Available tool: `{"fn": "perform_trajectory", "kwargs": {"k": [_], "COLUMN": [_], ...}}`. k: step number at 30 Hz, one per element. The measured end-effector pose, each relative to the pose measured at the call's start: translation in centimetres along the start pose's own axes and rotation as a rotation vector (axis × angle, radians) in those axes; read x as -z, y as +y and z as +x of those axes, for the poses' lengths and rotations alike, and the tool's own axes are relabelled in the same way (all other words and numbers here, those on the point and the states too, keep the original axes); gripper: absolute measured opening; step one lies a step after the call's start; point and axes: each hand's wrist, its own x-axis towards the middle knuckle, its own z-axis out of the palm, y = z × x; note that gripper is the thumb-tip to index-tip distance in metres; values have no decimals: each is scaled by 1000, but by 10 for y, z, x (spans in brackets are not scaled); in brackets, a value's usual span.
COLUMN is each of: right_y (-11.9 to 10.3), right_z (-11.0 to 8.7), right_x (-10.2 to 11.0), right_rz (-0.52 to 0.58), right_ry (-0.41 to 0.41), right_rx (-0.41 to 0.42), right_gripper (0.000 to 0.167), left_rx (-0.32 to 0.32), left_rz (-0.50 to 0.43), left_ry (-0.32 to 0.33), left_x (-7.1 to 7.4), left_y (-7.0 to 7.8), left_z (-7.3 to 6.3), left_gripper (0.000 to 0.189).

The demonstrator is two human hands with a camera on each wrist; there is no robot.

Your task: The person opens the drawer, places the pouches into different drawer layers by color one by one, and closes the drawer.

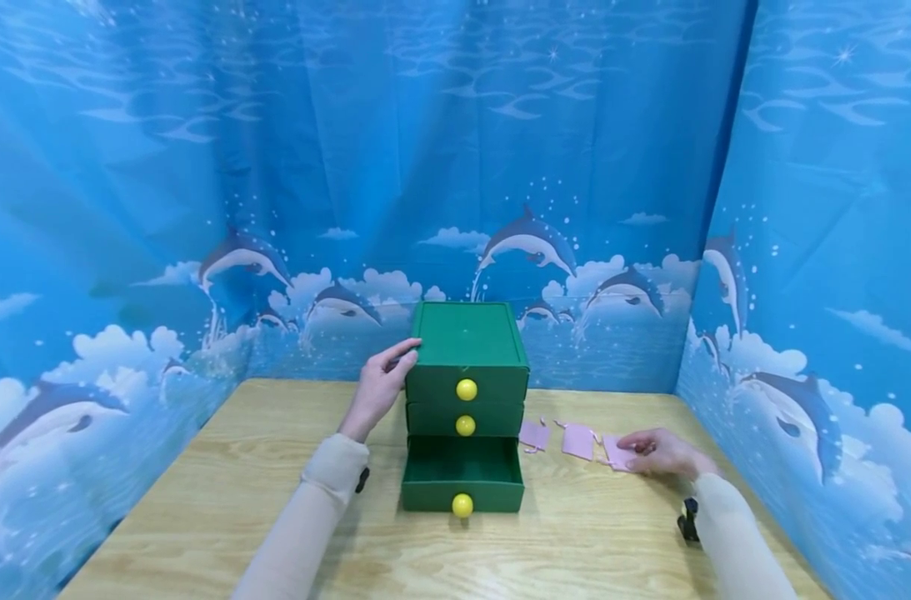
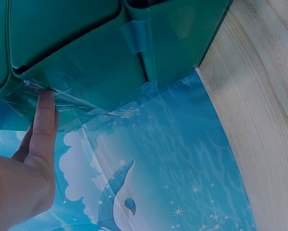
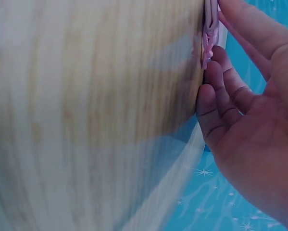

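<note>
A green drawer cabinet (image 1: 466,337) with yellow knobs stands on the table. Its bottom drawer (image 1: 463,496) is pulled out, and the part of its inside that shows is bare. My left hand (image 1: 380,383) touches the cabinet's upper left side; in the left wrist view, an extended fingertip (image 2: 46,96) rests against clear tape there. To the right lie three small pink drawstring pouches: one beside the cabinet (image 1: 534,434), a middle pouch (image 1: 578,442) and a rightmost pouch (image 1: 618,454). My right hand (image 1: 665,452) touches the rightmost pouch with loosely bent fingers.
The wooden table (image 1: 275,467) bears all these things. Blue dolphin-print curtains (image 1: 395,167) hang behind it and along both sides. Black straps show at both wrists, such as the right wrist strap (image 1: 688,520).
</note>
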Motion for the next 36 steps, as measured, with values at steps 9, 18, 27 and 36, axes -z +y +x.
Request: {"fn": "perform_trajectory", "kwargs": {"k": [9, 18, 27, 36], "right_y": [-3, -5, -3, -13], "right_z": [4, 5, 3, 8], "right_x": [-5, -7, -11, -9], "right_rz": [-34, -32, 30, 131], "right_ry": [7, -13, 45, 131], "right_rx": [23, 46, 12, 4], "right_gripper": [39, 38, 34, 42], "left_rx": [17, 2, 15, -27], "left_rz": [-3, 10, 1, -2], "left_ry": [-25, -34, -43, 6], "left_x": [3, 5, 4, 0], "left_y": [28, 36, 36, 1], "left_z": [-13, -17, -16, -2], "left_gripper": [43, 45, 44, 48]}}
